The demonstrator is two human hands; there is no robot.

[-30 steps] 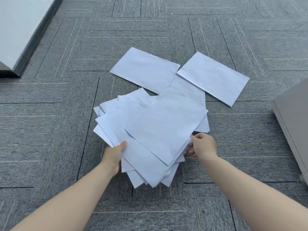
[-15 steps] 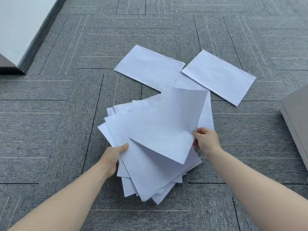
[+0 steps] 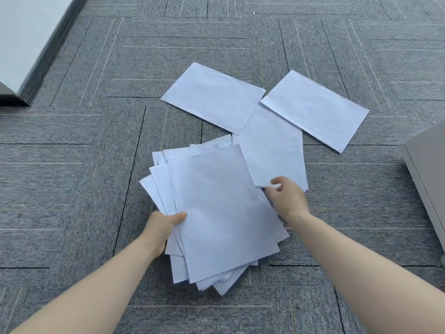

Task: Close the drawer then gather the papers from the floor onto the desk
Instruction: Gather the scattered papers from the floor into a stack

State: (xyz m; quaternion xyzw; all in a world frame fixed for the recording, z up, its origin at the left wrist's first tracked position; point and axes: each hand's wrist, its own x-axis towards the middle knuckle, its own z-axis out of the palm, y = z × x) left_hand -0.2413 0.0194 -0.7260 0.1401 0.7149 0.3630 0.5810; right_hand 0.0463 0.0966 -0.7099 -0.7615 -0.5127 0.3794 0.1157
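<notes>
- Between both hands: left hand [image 3: 161, 227] grips the stack [image 3: 216, 213] by its edge.
- Right hand [image 3: 285, 198] pinches next sheet [image 3: 274, 153]; I'd slide it onto the stack w/o creasing.

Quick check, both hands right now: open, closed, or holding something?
Left hand: grips the gathered stack of papers, thumb on top.
Right hand: fingers curled at the near edge of the loose sheet; blurred, grip unclear.

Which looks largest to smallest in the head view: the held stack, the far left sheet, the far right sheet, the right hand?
1. Stack, though it is nearest the camera.
2. Far left sheet and far right sheet: they look alike, so I do not rank them.
3. Right hand.
</notes>
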